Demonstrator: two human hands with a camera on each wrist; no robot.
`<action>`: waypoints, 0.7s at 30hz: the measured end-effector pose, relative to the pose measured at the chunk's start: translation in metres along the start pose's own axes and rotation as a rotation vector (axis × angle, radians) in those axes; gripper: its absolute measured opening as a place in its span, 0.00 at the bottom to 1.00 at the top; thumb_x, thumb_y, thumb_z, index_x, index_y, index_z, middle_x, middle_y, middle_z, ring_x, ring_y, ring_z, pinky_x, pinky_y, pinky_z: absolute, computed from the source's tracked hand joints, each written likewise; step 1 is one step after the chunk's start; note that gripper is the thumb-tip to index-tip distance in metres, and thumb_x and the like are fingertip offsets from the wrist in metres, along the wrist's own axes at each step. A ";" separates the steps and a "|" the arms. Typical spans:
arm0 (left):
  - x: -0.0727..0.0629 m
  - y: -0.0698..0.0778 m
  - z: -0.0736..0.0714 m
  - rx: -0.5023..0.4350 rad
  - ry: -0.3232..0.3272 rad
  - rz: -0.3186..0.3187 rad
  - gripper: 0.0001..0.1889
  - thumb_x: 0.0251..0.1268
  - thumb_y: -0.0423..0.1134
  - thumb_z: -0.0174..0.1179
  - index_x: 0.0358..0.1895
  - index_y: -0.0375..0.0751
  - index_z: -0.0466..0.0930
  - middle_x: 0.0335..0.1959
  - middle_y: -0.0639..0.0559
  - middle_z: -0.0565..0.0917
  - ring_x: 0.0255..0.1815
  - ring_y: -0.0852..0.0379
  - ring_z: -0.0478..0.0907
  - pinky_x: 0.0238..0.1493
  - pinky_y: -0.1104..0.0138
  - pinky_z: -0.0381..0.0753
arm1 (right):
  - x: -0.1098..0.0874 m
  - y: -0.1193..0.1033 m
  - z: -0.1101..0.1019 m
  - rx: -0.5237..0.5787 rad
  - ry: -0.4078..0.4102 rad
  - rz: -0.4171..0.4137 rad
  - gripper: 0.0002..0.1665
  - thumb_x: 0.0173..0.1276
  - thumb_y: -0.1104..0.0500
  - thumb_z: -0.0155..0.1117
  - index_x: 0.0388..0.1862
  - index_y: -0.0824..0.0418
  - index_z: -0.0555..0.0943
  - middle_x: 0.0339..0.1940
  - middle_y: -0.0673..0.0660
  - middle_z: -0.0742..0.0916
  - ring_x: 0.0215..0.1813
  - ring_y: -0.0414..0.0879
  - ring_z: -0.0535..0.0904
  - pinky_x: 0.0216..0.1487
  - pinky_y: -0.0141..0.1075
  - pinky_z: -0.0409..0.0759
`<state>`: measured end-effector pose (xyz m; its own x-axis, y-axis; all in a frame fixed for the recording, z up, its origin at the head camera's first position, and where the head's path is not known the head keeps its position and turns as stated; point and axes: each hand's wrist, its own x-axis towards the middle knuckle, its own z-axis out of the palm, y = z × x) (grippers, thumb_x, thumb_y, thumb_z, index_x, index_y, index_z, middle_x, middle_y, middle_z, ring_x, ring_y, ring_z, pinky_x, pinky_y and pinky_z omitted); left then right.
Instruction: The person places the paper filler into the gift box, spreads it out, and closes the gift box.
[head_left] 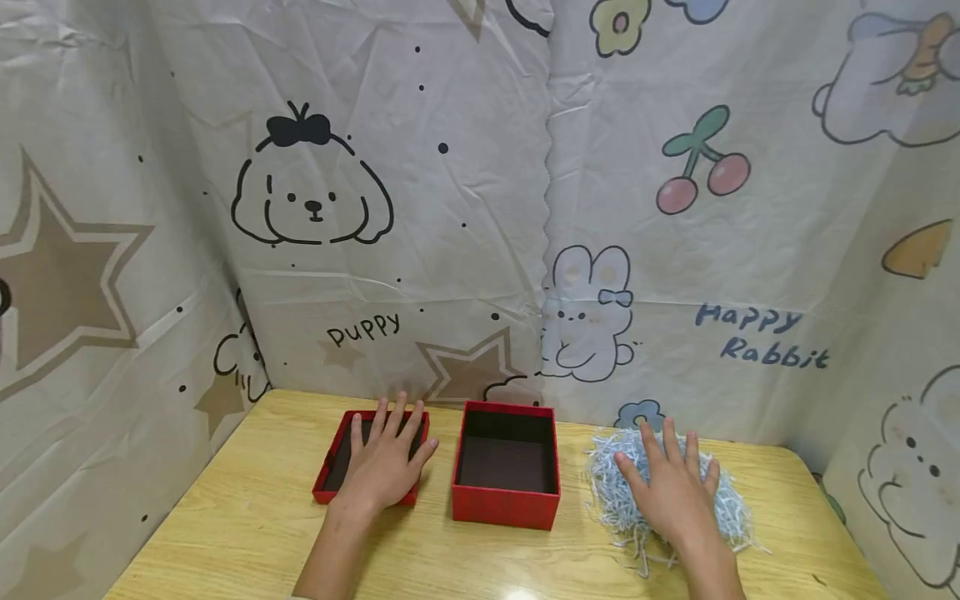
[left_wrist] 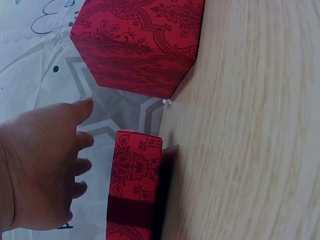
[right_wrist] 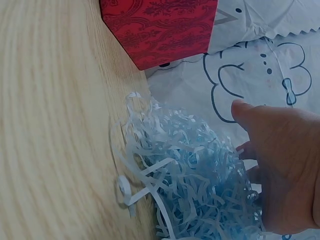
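My left hand [head_left: 382,467] hovers, fingers spread, over a shallow red box lid [head_left: 325,483] with a dark inside, lying inner side up on the left. In the left wrist view the hand [left_wrist: 42,167] is apart from the patterned side of the lid [left_wrist: 134,170]. A deeper red box [head_left: 504,506] stands open-topped in the middle, its dark interior showing nothing in it. On the right, my right hand [head_left: 678,496] is spread above a heap of pale blue shredded paper [head_left: 611,475]. Whether its fingertips touch the shreds I cannot tell; they hold nothing.
All of this rests on a light wooden table [head_left: 247,517]. A printed cloth [head_left: 465,208] with cartoon animals hangs behind the table and along both sides. A few loose paper strands [right_wrist: 145,182] trail from the heap onto the wood.
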<state>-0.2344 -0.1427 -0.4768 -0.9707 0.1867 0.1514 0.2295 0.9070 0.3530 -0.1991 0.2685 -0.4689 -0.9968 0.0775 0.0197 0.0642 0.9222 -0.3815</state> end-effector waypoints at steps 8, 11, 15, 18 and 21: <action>0.005 -0.001 0.006 -0.221 -0.017 0.069 0.34 0.86 0.57 0.47 0.86 0.50 0.55 0.88 0.42 0.51 0.87 0.36 0.45 0.77 0.27 0.33 | -0.004 0.004 -0.007 0.003 0.041 -0.004 0.52 0.80 0.32 0.55 0.85 0.65 0.57 0.85 0.76 0.46 0.81 0.83 0.31 0.71 0.81 0.30; 0.009 0.002 0.007 -0.393 -0.042 0.124 0.34 0.87 0.54 0.49 0.88 0.54 0.50 0.88 0.46 0.49 0.87 0.40 0.47 0.78 0.28 0.38 | -0.006 0.011 -0.015 0.013 0.046 0.004 0.49 0.78 0.39 0.63 0.84 0.66 0.61 0.84 0.78 0.48 0.81 0.84 0.35 0.71 0.82 0.38; 0.014 0.006 0.011 -0.571 -0.070 0.173 0.35 0.87 0.51 0.50 0.88 0.59 0.45 0.88 0.53 0.48 0.87 0.49 0.47 0.82 0.39 0.49 | -0.005 0.026 -0.026 0.024 0.052 0.023 0.44 0.76 0.48 0.68 0.80 0.69 0.65 0.81 0.81 0.53 0.79 0.85 0.43 0.69 0.82 0.50; 0.015 0.009 0.015 -0.625 -0.090 0.192 0.35 0.87 0.51 0.51 0.87 0.60 0.47 0.88 0.57 0.49 0.87 0.48 0.47 0.82 0.44 0.53 | -0.003 0.038 -0.031 0.040 0.054 0.062 0.40 0.75 0.51 0.68 0.77 0.70 0.68 0.78 0.82 0.59 0.75 0.85 0.54 0.65 0.81 0.60; 0.015 0.009 0.019 -0.635 -0.108 0.213 0.34 0.86 0.51 0.52 0.87 0.56 0.53 0.87 0.58 0.52 0.87 0.46 0.48 0.82 0.44 0.54 | -0.002 0.048 -0.033 0.059 0.046 0.099 0.37 0.76 0.52 0.68 0.75 0.71 0.70 0.72 0.82 0.66 0.69 0.83 0.62 0.62 0.77 0.67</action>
<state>-0.2487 -0.1243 -0.4891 -0.8936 0.4034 0.1967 0.3823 0.4548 0.8044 -0.1921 0.3250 -0.4564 -0.9824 0.1854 0.0214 0.1575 0.8853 -0.4375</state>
